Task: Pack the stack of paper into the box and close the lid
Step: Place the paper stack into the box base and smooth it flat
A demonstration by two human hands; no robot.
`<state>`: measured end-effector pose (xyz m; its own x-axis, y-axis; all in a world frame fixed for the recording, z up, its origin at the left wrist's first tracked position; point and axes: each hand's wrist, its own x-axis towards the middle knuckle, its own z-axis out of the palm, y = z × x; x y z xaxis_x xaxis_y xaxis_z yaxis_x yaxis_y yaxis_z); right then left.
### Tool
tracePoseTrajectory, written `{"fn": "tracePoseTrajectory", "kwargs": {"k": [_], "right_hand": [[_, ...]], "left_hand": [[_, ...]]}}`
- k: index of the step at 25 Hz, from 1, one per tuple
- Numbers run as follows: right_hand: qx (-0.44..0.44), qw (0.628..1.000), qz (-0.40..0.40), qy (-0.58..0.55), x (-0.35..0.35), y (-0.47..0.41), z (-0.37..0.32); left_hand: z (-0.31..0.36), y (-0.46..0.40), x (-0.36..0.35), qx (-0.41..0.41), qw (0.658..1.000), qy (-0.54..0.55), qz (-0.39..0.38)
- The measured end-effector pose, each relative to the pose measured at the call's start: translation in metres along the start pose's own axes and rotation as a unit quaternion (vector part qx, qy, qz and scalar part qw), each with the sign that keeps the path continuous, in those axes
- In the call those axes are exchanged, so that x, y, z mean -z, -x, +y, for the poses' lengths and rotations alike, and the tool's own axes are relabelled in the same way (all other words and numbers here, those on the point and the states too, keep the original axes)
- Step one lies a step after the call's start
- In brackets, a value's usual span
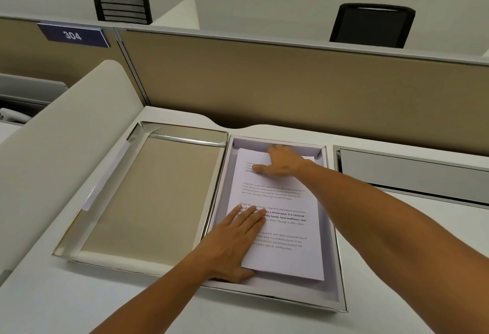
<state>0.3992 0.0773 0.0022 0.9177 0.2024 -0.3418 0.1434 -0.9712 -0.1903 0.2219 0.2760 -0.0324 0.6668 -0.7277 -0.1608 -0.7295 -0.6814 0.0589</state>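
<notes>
Left hand (232, 243): nearest the camera, palm down and fingers spread flat on the near left part of the stack, thumb tucked at the sheets' near left corner; it grips nothing.
Stack of white printed paper (280, 217): lies inside the box tray, slightly askew, its far end close to the tray's far wall, with paragraphs of black text on the top sheet, some bold.
Right hand (280, 161): reaches over the far end of the stack, fingers extended toward the tray's far wall, thumb pointing left across the top lines of text; flat and open on the paper, holding nothing.
Shallow white cardboard box (341, 275): open on the worktop, paper within it, bare floor showing along the right and near sides.
Mirror-lined box lid (148, 201): lies open, just beside the tray on its left, touching along the shared edge, its shiny inner face reflecting the beige panel.
White worktop (66, 302): carries box and lid.
Beige partition panel (291, 79): stands behind the worktop.
Blue sign reading 304 (72, 35): fixed at the partition's upper left.
Black mesh office chairs (370, 25): two, beyond the partition.
</notes>
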Motion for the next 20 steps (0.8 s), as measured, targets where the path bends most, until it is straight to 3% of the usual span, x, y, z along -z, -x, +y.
{"fn": "tracePoseTrajectory", "kwargs": {"k": [7, 12, 16, 20], "right_hand": [[0.003, 1.000, 0.025, -0.005, -0.010, 0.002, 0.000], [0.018, 1.000, -0.007, 0.020, -0.002, 0.001, 0.002], [0.041, 0.999, 0.026, -0.006, 0.004, 0.010, 0.010], [0.060, 0.997, 0.052, -0.024, 0.015, 0.030, 0.022]], "left_hand": [[-0.001, 0.001, 0.000, -0.001, 1.000, 0.008, 0.003], [0.000, 0.001, 0.001, 0.002, 1.000, 0.005, -0.007], [0.000, 0.004, 0.001, -0.001, 1.000, 0.011, -0.011], [0.001, 0.005, 0.016, 0.024, 0.993, 0.112, -0.015]]}}
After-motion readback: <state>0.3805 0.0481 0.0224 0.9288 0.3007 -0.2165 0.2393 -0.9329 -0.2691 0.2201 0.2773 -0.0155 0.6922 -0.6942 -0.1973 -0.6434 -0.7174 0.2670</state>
